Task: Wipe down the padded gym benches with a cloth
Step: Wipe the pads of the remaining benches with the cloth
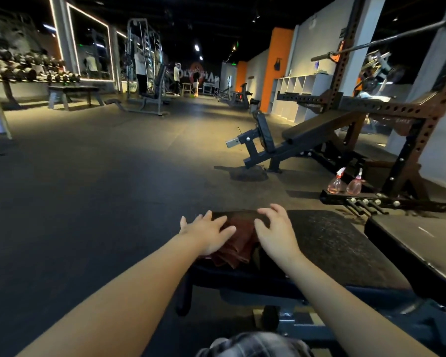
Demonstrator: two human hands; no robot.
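Right of my right hand (276, 233) the counter (332, 243) lies bare, free to pass as far as the raised edge of the next pad (410, 243). Left of the counter the floor (101, 202) is open. Ahead to the right, two spray bottles (335, 184) and the rack base (402, 204) with its jutting pegs (366, 204) stand in the way.
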